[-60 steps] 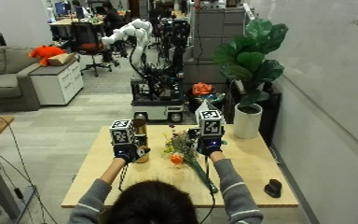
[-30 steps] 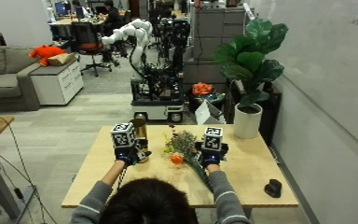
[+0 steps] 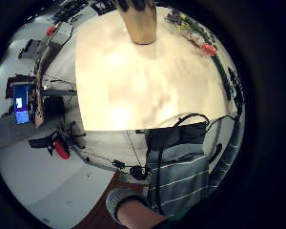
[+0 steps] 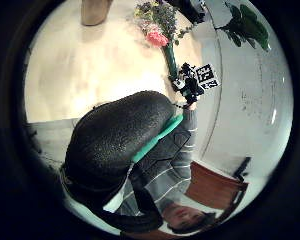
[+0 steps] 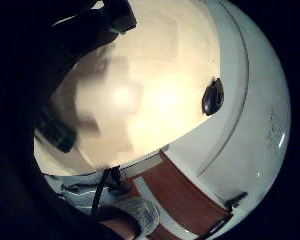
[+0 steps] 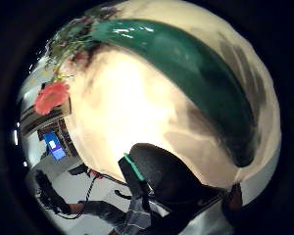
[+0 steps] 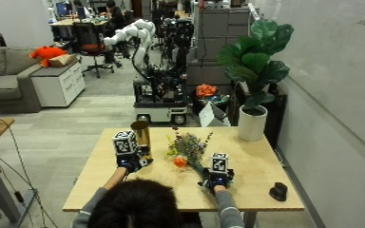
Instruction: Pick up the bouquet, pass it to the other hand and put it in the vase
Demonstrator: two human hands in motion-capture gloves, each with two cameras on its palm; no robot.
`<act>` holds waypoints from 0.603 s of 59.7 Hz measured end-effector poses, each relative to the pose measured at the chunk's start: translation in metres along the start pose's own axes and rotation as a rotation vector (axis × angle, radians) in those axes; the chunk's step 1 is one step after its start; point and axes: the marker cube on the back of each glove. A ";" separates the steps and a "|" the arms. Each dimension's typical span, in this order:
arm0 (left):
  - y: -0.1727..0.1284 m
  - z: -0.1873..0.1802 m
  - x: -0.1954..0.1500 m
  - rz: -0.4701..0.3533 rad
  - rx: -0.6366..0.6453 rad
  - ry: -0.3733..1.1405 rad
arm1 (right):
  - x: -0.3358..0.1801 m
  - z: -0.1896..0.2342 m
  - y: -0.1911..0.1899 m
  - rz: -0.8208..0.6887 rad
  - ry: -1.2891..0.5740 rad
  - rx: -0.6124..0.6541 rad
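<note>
Person seated at wooden table [image 7: 106,178], both hands forward. Left hand [image 7: 129,163] hovers over table, just short of tall gold vase [image 7: 140,133]; fingers not visible. Right hand [image 7: 215,179] low over green stems of bouquet [image 7: 187,151]; grip unclear. Bouquet lies flat between hands, orange bloom nearer left hand, mixed flowers pointing away from person. Small dark object [image 7: 278,191] on table, well right of right hand.

vase [image 3: 139,20] top cut by edge | hands' fingers hidden | bouquet [image 7: 187,151] stem end hidden
</note>
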 end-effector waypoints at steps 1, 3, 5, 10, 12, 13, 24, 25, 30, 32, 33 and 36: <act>0.005 -0.003 0.003 0.006 0.012 0.000 | 0.000 0.003 -0.001 0.009 0.004 -0.007; 0.012 -0.006 0.006 0.013 0.026 0.001 | 0.000 0.007 -0.001 0.010 0.008 -0.024; 0.010 -0.003 0.003 0.007 0.015 0.002 | -0.001 0.011 -0.004 0.007 0.011 -0.013; -0.007 0.010 -0.009 -0.025 -0.033 0.005 | -0.004 0.014 -0.007 -0.028 -0.033 0.040; -0.001 0.007 -0.006 -0.016 -0.020 0.011 | -0.003 0.011 -0.011 0.007 -0.057 0.096; 0.002 0.005 -0.004 -0.012 -0.014 0.013 | -0.002 0.010 -0.012 0.030 -0.063 0.118; -0.006 0.010 -0.010 -0.025 -0.041 0.010 | -0.014 0.001 -0.012 -0.045 -0.104 0.118; -0.007 0.011 -0.011 -0.029 -0.047 0.009 | -0.013 0.000 -0.013 -0.031 -0.108 0.116; -0.004 0.007 -0.010 -0.030 -0.050 0.009 | -0.009 -0.005 -0.012 0.063 -0.125 0.124; 0.004 0.000 -0.004 -0.011 -0.015 0.009 | -0.007 -0.009 -0.013 0.098 -0.132 0.157; 0.004 -0.002 -0.003 -0.002 0.001 0.011 | -0.006 -0.011 -0.013 0.115 -0.134 0.172; -0.014 0.007 -0.013 -0.024 -0.021 0.012 | -0.001 -0.014 -0.013 0.192 -0.118 0.177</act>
